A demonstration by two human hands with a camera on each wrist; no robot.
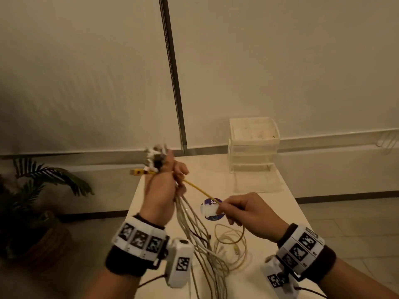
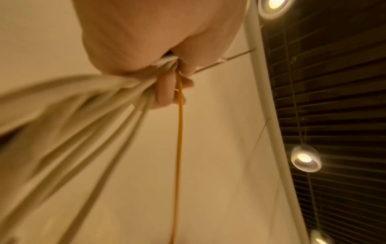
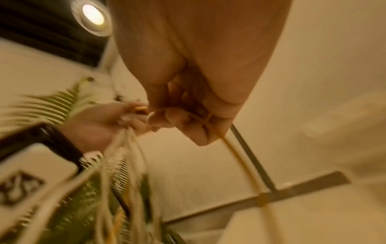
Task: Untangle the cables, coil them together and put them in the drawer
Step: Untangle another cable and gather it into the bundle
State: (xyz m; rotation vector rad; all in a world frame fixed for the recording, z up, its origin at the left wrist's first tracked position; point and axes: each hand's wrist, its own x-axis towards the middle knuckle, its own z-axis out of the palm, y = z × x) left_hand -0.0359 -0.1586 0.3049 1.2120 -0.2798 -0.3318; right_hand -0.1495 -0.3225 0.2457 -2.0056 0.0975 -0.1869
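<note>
Left hand fingers curled tight round pale cable bundle. Right hand, at 4 o'clock, pinches yellow cable.

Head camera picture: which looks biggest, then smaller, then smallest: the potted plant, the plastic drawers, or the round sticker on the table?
1. Potted plant, though it is cut off at the edge.
2. Plastic drawers.
3. Round sticker.

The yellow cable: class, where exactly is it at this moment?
In the head view the yellow cable stretches taut above the table, from the left hand, which grips the cable bundle, to the right hand, which pinches it.
</note>
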